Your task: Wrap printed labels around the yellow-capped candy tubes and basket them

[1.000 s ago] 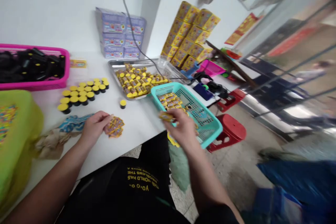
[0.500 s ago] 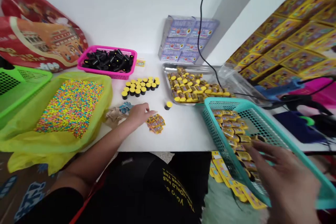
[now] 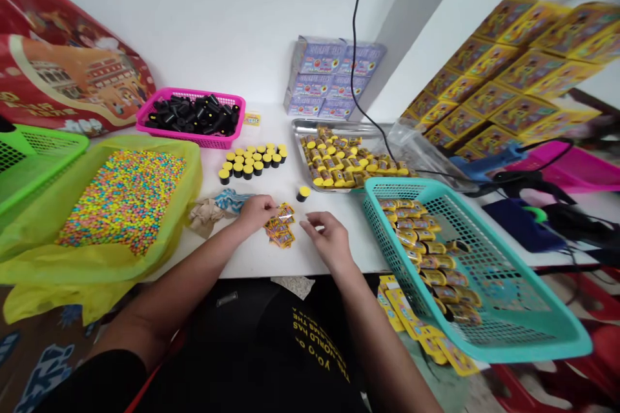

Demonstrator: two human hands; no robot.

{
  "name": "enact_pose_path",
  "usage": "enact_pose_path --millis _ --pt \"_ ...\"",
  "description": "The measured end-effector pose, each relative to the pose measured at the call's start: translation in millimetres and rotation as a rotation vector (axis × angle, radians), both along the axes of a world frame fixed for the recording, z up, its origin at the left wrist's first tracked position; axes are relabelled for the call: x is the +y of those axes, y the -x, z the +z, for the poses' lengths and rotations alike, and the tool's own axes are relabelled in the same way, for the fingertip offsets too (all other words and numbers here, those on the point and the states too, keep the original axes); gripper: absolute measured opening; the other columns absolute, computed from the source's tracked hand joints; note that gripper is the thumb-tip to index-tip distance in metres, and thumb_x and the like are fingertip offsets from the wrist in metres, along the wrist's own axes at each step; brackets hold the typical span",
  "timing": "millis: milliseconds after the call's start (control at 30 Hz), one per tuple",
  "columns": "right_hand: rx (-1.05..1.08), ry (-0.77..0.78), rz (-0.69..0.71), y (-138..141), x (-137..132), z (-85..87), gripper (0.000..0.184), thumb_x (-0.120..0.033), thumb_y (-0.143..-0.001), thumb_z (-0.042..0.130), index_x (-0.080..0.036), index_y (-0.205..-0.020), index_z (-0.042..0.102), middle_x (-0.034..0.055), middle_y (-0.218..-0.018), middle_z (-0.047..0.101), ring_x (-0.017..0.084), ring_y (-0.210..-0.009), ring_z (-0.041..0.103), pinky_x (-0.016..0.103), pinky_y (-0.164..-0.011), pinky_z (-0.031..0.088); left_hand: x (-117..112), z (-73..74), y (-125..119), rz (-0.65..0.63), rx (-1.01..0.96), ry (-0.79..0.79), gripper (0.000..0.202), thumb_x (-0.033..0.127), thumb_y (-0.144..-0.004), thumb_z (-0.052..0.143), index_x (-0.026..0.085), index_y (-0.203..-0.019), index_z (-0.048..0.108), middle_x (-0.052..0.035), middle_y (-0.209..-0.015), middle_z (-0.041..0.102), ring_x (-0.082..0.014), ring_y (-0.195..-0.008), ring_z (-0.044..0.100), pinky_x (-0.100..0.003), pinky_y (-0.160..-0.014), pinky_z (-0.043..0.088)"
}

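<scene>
Packets (image 3: 279,227) sit pinched in the left hand (image 3: 256,214) (right hand (image 3: 329,239) open, just beside).

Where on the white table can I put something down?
Try the white patch between the right hand and the teal basket, or the strip in front of the foil packets. It's crowded around the left hand, the yellow-capped tubes and the steel tray.

Glossy foil sachets (image 3: 279,227), teal plastic mesh basket (image 3: 513,353)

White table (image 3: 285,261) w/ pink basket (image 3: 191,143), steel tray (image 3: 296,148), yellow-capped black tubes (image 3: 252,161) & foil packets (image 3: 279,229)
</scene>
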State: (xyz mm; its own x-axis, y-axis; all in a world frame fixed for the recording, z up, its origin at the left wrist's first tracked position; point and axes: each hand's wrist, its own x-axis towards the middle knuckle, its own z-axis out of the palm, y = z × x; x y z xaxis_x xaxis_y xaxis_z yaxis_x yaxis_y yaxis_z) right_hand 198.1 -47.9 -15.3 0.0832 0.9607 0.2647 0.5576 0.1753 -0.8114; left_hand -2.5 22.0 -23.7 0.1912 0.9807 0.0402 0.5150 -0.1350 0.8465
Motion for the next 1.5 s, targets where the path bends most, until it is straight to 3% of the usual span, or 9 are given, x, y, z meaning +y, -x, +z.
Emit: enact_pose_path --millis 100,200,433,600,733,833,1033,1200,1500 --pt "0.151 0.076 0.049 15.4 18.6 -0.5 0.047 -0.05 -0.068 0.073 -0.019 -0.102 0.067 0.0082 -0.091 0.07 0.021 -0.079 0.064 0.03 -0.06 0.048 -7.7 3.0 1.4 -0.068 -0.152 0.04 0.013 0.026 -0.072 0.066 0.015 -0.066 0.062 0.0037 -0.056 0.056 -0.0108 -0.054 0.049 -0.022 -0.053 0.036" --pt "0.27 0.142 0.154 30.2 28.2 -0.7 0.033 -0.051 -0.069 0.069 -0.019 -0.075 0.066 0.0022 -0.067 0.065 0.016 -0.062 0.057 0.028 -0.058 0.045 -18.8 13.1 10.9 -0.129 -0.103 0.065 0.018 0.032 -0.077 0.064 0.015 -0.07 0.064 0.0027 -0.057 0.056 -0.0123 -0.053 0.052 -0.023 -0.054 0.04" --pt "0.303 0.193 0.082 38.1 29.7 -0.8 0.039 -0.057 -0.064 0.07 -0.02 -0.061 0.059 -0.0041 -0.047 0.049 0.011 -0.047 0.04 0.026 -0.048 0.034 -34.9 26.1 73.8 0.192 0.745 -0.1 0.042 0.032 -0.09 0.054 0.014 -0.128 0.057 -0.0184 -0.101 0.07 -0.0299 -0.091 0.066 -0.037 -0.077 0.045" --pt "0.366 0.231 0.102 48.0 32.2 9.9 0.041 -0.058 -0.059 0.073 -0.02 -0.059 0.059 -0.004 -0.047 0.049 0.011 -0.045 0.042 0.026 -0.048 0.036 -28.5 22.8 90.8 0.135 0.845 -0.046 0.02 0.02 -0.084 0.059 0.013 -0.099 0.069 -0.0174 -0.099 0.069 -0.0298 -0.091 0.066 -0.036 -0.076 0.045" --pt "0.436 0.332 0.172 64.4 33.8 19.0 0.038 -0.054 -0.06 0.073 -0.02 -0.062 0.058 -0.0028 -0.048 0.054 0.012 -0.042 0.048 0.026 -0.044 0.039 -34.9 26.1 81.8 0.232 0.647 -0.204 0.019 0.024 -0.087 0.055 0.015 -0.099 0.068 -0.0136 -0.101 0.066 -0.0248 -0.091 0.063 -0.033 -0.077 0.045" --pt "0.411 0.42 0.278 79.4 37.1 22.6 0.031 -0.049 -0.065 0.069 -0.02 -0.067 0.058 -0.002 -0.051 0.059 0.013 -0.04 0.051 0.025 -0.041 0.04 -38.8 24.2 71.8 0.131 0.266 -0.271 0.024 0.034 -0.085 0.059 0.017 -0.098 0.068 -0.0086 -0.097 0.066 -0.0209 -0.089 0.061 -0.031 -0.077 0.046" --pt "0.091 0.378 0.509 99.5 75.9 33.2 0.014 -0.031 -0.071 0.059 -0.019 -0.072 0.066 -0.0012 -0.059 0.062 0.013 -0.053 0.055 0.024 -0.05 0.044 -33.7 9.9 69.1 0.106 -0.264 0.025 0.035 0.04 -0.085 0.054 0.017 -0.058 0.058 -0.0006 -0.054 0.056 -0.0135 -0.055 0.052 -0.025 -0.054 0.038" --pt "-0.37 0.047 0.168 107.1 136.7 33.8 0.028 -0.02 -0.072 0.057 -0.018 -0.098 0.066 0.0084 -0.094 0.066 0.023 -0.085 0.062 0.034 -0.074 0.049 -37.2 7.8 79.1 0.211 -0.454 0.148 0.033 0.045 -0.078 0.065 0.017 -0.061 0.06 -0.0002 -0.049 0.057 -0.008 -0.039 0.036 -0.024 -0.041 0.025" --pt "-0.591 -0.033 0.157 119.1 174.8 10.0 0.023 -0.019 -0.073 0.058 -0.02 -0.096 0.061 0.009 -0.104 0.063 0.023 -0.086 0.059 0.033 -0.075 0.045 -44.3 9.1 77.8 0.192 -0.559 0.183 0.033 0.041 -0.068 0.076 0.017 -0.059 0.056 0.0004 -0.047 0.058 -0.0082 -0.039 0.044 -0.022 -0.038 0.031"
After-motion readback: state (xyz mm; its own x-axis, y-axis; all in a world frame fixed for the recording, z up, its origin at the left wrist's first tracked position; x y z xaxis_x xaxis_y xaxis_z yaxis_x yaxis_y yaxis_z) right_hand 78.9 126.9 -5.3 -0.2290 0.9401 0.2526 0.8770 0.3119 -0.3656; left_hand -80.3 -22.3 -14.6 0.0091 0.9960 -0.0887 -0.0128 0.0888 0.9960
